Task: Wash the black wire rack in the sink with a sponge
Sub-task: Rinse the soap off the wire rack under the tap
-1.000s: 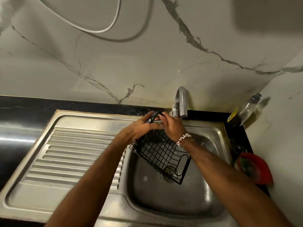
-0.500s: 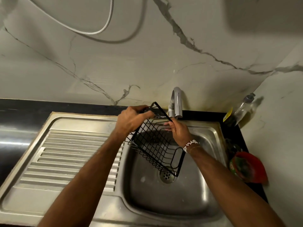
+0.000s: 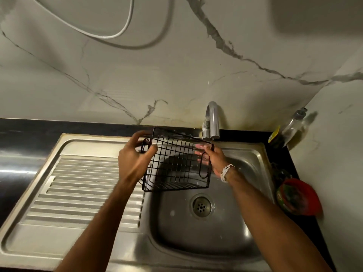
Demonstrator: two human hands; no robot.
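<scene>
The black wire rack (image 3: 176, 163), a small basket of thin bars, hangs in the air over the back left part of the steel sink basin (image 3: 206, 242), just under the tap. My left hand (image 3: 135, 160) grips its left end with thumb and fingers curled round the wires. My right hand (image 3: 212, 160), with a bead bracelet at the wrist, holds the rack's right end, fingers showing through the mesh. No sponge is visible in the head view.
A chrome tap (image 3: 212, 120) stands at the back of the basin. The ribbed steel drainboard (image 3: 84, 189) lies to the left. A clear bottle (image 3: 290, 128) and a red-and-green tub (image 3: 298, 197) sit on the black counter at the right. The drain (image 3: 201, 206) is uncovered.
Both hands have lifted and turned the rack from a slanted lie in the basin to a more level hold higher up. My left hand moved to its left end.
</scene>
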